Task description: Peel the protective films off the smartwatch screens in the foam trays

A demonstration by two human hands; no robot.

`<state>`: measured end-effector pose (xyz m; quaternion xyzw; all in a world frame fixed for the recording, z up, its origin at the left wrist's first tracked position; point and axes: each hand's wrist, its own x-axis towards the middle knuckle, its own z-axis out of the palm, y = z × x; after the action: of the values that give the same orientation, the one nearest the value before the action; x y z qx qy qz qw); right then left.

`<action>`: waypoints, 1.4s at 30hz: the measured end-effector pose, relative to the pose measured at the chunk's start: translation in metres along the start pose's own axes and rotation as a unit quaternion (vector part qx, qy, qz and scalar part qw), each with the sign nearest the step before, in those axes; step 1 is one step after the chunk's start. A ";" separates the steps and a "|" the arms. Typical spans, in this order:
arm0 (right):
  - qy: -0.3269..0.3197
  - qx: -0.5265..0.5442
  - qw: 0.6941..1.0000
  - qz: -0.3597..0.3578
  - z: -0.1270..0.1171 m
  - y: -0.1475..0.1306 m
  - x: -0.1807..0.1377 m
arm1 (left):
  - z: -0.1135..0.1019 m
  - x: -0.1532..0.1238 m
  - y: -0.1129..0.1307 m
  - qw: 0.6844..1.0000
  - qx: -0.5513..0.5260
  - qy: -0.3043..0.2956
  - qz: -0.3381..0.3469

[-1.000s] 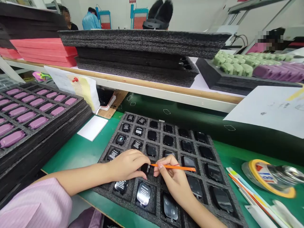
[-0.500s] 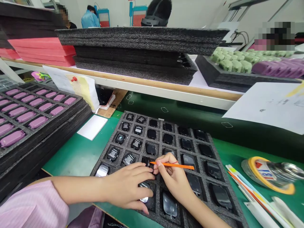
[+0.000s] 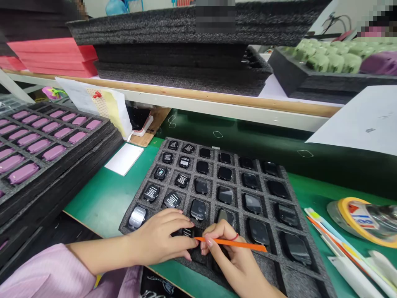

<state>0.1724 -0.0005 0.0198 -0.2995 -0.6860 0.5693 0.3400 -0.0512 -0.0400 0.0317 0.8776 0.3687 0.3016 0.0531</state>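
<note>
Orange slim stick (image 3: 248,245) sits pinched in your right hand (image 3: 232,260), tip at a black square watch (image 3: 187,232). Your left hand (image 3: 163,238), half open, spreads fingers around that watch, over the front of the grey foam tray (image 3: 297,285). Its screen writing is illegible; a yellow-rimmed round container's (image 3: 344,203) label seems to read "18".

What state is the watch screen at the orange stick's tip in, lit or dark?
Lit: white lines show on the watch screen beside the left hand.

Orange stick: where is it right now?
In the head view, below centre, the right hand holds the orange stick just right of the left hand, its tip beside a dark watch.
</note>
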 end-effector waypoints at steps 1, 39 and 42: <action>0.001 -0.003 1.000 -0.002 0.000 0.001 0.000 | 0.000 0.000 0.000 1.000 -0.007 -0.006 -0.004; -0.049 -0.008 0.999 -0.019 0.041 0.003 0.036 | -0.027 -0.053 -0.013 0.971 -0.132 0.003 -0.199; -0.046 -0.007 0.999 -0.018 0.041 0.005 0.036 | -0.026 -0.053 -0.012 0.968 -0.131 -0.004 -0.212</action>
<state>0.1179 0.0051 0.0148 -0.2635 -0.7101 0.5712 0.3162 -0.1021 -0.0705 0.0232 0.7662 0.5030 0.3258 0.2320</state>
